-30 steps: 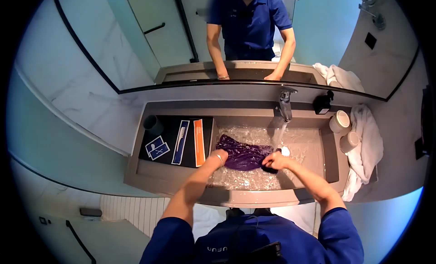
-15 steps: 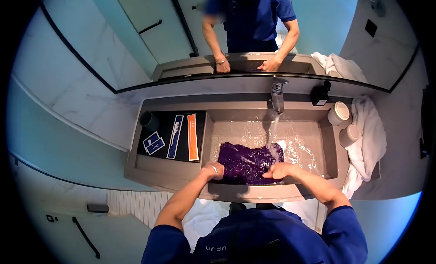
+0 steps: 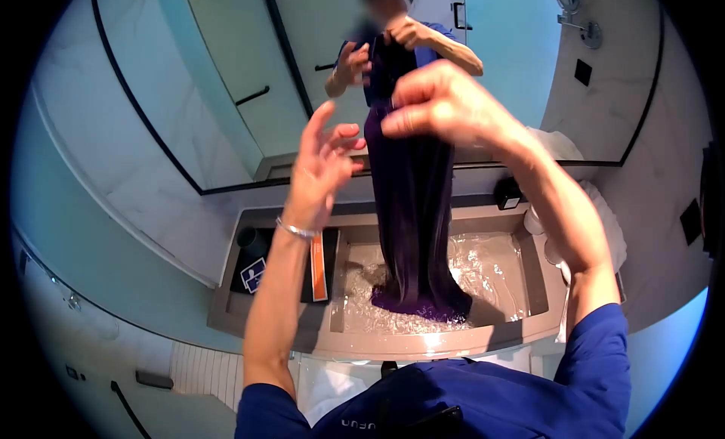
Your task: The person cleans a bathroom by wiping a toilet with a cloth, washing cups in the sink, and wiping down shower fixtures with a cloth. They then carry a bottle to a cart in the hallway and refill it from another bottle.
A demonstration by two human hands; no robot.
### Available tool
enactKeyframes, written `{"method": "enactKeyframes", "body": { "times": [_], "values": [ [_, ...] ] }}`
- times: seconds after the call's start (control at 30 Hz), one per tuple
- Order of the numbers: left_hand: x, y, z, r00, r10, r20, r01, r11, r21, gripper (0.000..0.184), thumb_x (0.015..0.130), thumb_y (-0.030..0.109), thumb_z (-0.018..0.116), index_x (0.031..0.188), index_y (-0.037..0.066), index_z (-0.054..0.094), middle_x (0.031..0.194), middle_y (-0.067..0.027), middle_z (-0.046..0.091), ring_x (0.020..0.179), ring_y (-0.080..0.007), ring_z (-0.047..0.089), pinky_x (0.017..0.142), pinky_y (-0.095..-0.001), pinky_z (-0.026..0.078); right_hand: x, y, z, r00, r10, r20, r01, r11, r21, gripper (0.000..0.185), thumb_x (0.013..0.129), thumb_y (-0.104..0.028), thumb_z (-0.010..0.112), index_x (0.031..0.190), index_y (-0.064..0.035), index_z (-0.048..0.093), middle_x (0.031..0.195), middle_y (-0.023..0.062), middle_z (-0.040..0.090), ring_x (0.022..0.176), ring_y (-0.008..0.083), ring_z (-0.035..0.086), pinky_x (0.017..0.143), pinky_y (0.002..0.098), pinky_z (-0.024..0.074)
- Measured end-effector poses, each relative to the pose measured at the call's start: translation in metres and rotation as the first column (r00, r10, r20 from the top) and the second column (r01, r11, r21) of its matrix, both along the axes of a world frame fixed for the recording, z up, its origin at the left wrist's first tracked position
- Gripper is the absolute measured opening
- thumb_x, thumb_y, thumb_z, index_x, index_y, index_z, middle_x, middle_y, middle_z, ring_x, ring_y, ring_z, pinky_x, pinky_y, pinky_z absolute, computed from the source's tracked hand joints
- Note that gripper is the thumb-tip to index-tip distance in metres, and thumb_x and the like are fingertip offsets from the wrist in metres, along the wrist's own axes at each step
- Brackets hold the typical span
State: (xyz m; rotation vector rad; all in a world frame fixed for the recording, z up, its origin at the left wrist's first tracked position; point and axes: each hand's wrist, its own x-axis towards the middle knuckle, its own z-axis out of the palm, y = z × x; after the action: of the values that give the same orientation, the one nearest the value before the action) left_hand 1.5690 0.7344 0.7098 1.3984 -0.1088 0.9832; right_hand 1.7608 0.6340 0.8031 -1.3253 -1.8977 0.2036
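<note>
Purple cloth (image 3: 411,220) blocks part of the sink (image 3: 535,284) — right forearm (image 3: 563,201) overlaps towel (image 3: 613,246).

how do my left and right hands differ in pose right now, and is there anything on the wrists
The left hand is open with its palm bent and spread, while the right hand is closed on the top of the purple cloth. The left hand has a bracelet at its wrist; the right hand shows none. The right hand is higher in the picture than the left. Both are raised, with no gloves.
</note>
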Motion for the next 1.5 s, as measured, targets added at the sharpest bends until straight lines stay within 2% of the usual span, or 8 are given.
{"method": "enactKeyframes", "body": {
  "times": [0.33, 0.6, 0.73, 0.93, 1.07, 1.1, 1.27, 1.5],
  "values": [
    [0.092, -0.028, -0.195, 0.533, -0.207, -0.82, 0.233, 0.968, -0.093, 0.034, 0.07, 0.033, 0.077, 0.085, 0.004, 0.065, 0.072, -0.0022, 0.064, 0.073, -0.0108, 0.058, 0.068, -0.0298, 0.045, 0.058, -0.059, 0.046, 0.913, 0.123, -0.389, -0.002, 0.955, 0.296, 0.018, 0.077, -0.018, 0.071, 0.073, -0.004, 0.062, 0.07, -0.0023, 0.056, 0.063, 0.0055, 0.051, 0.057, 0.0246, 0.0421],
    [0.109, -0.043, -0.136, 0.494, 0.005, -0.87, 0.448, 0.856, 0.259, 0.044, 0.062, 0.025, 0.082, 0.092, 0.002, 0.061, 0.079, -0.0059, 0.063, 0.075, -0.0142, 0.058, 0.069, -0.0297, 0.046, 0.136, -0.117, -0.3, 0.982, -0.122, 0.142, 0.182, 0.789, -0.586, 0.028, 0.069, -0.028, 0.077, 0.074, -0.0028, 0.066, 0.075, 0.0147, 0.065, 0.065, 0.0276, 0.062, 0.06, 0.0372, 0.0478],
    [0.109, -0.051, -0.124, 0.451, 0.073, -0.89, 0.442, 0.848, 0.294, 0.051, 0.063, 0.039, 0.078, 0.092, 0.0, 0.061, 0.081, -0.0103, 0.063, 0.078, -0.0197, 0.059, 0.071, -0.0324, 0.046, 0.093, -0.124, -0.333, 0.868, -0.397, 0.299, 0.491, 0.778, -0.391, 0.077, 0.062, -0.036, 0.08, 0.124, -0.0034, 0.05, 0.12, 0.0255, 0.053, 0.114, 0.0355, 0.051, 0.096, 0.0404, 0.0409],
    [0.086, -0.056, -0.146, 0.584, -0.083, -0.808, 0.171, 0.985, 0.023, 0.042, 0.089, 0.044, 0.054, 0.106, 0.005, 0.061, 0.097, -0.0077, 0.063, 0.089, -0.0147, 0.058, 0.08, -0.0287, 0.045, 0.036, -0.083, -0.267, 0.595, -0.184, -0.782, -0.102, 0.948, -0.301, 0.059, 0.064, 0.001, 0.075, 0.117, -0.0027, 0.048, 0.106, 0.0059, 0.057, 0.099, 0.0148, 0.055, 0.089, 0.029, 0.0447],
    [0.054, -0.073, -0.188, 0.632, -0.536, -0.559, -0.12, 0.645, -0.755, 0.089, 0.075, 0.075, 0.046, 0.135, 0.01, 0.037, 0.129, -0.0106, 0.051, 0.115, -0.0324, 0.05, 0.095, -0.0654, 0.027, 0.011, -0.087, -0.251, 0.753, -0.02, -0.657, -0.108, 0.982, -0.154, 0.047, 0.062, -0.006, 0.077, 0.105, -0.0021, 0.058, 0.102, 0.0054, 0.06, 0.095, 0.0142, 0.057, 0.085, 0.0285, 0.0462],
    [0.047, -0.072, -0.223, 0.664, -0.67, -0.332, -0.096, 0.365, -0.926, 0.059, 0.08, 0.06, 0.054, 0.121, 0.018, 0.047, 0.111, -0.0077, 0.059, 0.098, -0.0271, 0.06, 0.078, -0.0511, 0.05, 0.005, -0.088, -0.249, 0.756, 0.083, -0.649, -0.196, 0.975, -0.103, 0.045, 0.063, -0.006, 0.076, 0.104, -0.0021, 0.059, 0.102, 0.0062, 0.06, 0.095, 0.0144, 0.057, 0.086, 0.0287, 0.046],
    [0.06, -0.099, -0.318, 0.815, -0.536, -0.219, 0.218, 0.634, -0.742, 0.047, 0.087, 0.029, 0.058, 0.128, 0.014, 0.041, 0.123, -0.0072, 0.049, 0.113, -0.0159, 0.048, 0.096, -0.0355, 0.041, -0.012, -0.1, -0.23, 0.646, 0.37, -0.668, -0.6, 0.787, -0.143, 0.042, 0.063, -0.009, 0.075, 0.103, -0.0025, 0.062, 0.101, 0.0094, 0.063, 0.098, 0.0194, 0.058, 0.086, 0.0323, 0.0451],
    [0.04, -0.125, -0.332, 0.809, 0.151, -0.568, -0.058, 0.982, 0.178, 0.047, 0.095, 0.042, 0.04, 0.13, 0.011, 0.045, 0.131, -0.0096, 0.049, 0.128, -0.0247, 0.037, 0.107, -0.0422, 0.027, 0.106, -0.013, -0.301, 0.786, -0.615, 0.063, 0.618, 0.786, -0.035, 0.05, 0.078, -0.026, 0.066, 0.116, 0.0024, 0.053, 0.115, 0.0223, 0.056, 0.111, 0.0352, 0.05, 0.092, 0.0423, 0.0414]
  ]
}}
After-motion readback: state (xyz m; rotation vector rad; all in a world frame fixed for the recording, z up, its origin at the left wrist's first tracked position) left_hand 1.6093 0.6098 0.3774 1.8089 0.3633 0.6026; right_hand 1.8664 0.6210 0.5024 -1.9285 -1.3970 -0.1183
